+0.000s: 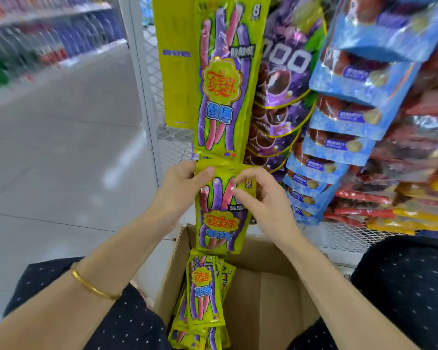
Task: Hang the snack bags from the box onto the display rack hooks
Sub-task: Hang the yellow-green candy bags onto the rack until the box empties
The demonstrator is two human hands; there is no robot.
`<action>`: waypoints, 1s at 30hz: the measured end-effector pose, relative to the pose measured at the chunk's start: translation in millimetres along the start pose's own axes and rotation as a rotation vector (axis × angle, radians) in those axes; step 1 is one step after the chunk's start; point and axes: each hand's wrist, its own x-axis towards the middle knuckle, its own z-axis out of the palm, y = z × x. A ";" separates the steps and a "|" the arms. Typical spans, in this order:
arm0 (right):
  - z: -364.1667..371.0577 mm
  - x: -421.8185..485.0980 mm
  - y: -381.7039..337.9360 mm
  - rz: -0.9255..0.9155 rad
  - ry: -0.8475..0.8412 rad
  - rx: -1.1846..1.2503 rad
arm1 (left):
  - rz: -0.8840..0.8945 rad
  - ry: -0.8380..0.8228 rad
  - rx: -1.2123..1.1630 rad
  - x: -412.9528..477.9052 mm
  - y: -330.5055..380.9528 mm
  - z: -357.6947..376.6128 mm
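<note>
A shop aisle with a pale tiled floor [61, 147] is bounded on the right by a white wire-mesh display rack [173, 137]. Purple bags [283, 84] and blue bags [351, 102] are hung in rows on the rack. At its left edge a yellow-green hung bag [220, 79] is suspended with its long axis vertical.

The held bag [219, 223] is located directly below the hung bag, its top edge just beneath that bag's bottom edge. It is above the open cardboard box [276, 294], in which the boxed bags [202, 299] of the same kind are stacked. Its long axis is also vertical, in line with the hung bag.

The left hand [182, 188] is clamped on the top left corner, thumb across the front. The right hand [263, 205] appears to pinch the upper right part. The hands are set close together, and neither is clearly nearer the rack. Both forearms are extended forward and upward.

No hook is visible. A free hook must probably be located before the bag is presented to the mesh.
</note>
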 end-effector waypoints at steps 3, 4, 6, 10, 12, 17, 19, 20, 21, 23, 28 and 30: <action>-12.4 21.1 -41.5 -0.102 0.071 -0.030 | 0.077 -0.001 0.058 -0.5 44.8 -6.2; -16.8 28.3 -56.3 -0.144 0.094 -0.033 | 0.101 -0.011 0.089 1.8 60.0 -9.5; -27.2 43.3 -83.4 -0.243 0.149 -0.048 | 0.146 -0.011 0.108 9.8 92.7 -16.1; -50.0 76.5 -134.7 -0.383 0.215 -0.053 | 0.362 0.142 0.078 39.4 167.3 -23.8; -57.8 95.1 -154.4 -0.401 0.231 -0.061 | 0.446 0.210 0.108 56.8 201.1 -23.8; -69.8 139.2 -181.7 -0.400 0.286 -0.085 | 0.553 0.271 0.154 88.8 245.0 -20.6; -72.4 158.6 -189.5 -0.402 0.318 -0.099 | 0.539 0.283 0.103 98.8 251.6 -19.9; -71.8 167.9 -192.9 -0.396 0.324 -0.117 | 0.519 0.299 0.096 103.9 253.2 -20.1; -70.6 176.1 -195.8 -0.388 0.325 -0.131 | 0.500 0.314 0.086 107.4 254.8 -20.2; -67.1 190.1 -198.3 -0.386 0.337 -0.165 | 0.494 0.321 0.078 112.7 256.3 -20.3; -58.5 203.0 -192.9 -0.372 0.358 -0.231 | 0.552 0.364 0.154 124.0 251.1 -18.0; -57.7 203.0 -191.2 -0.369 0.364 -0.221 | 0.539 0.367 0.099 127.7 249.3 -16.0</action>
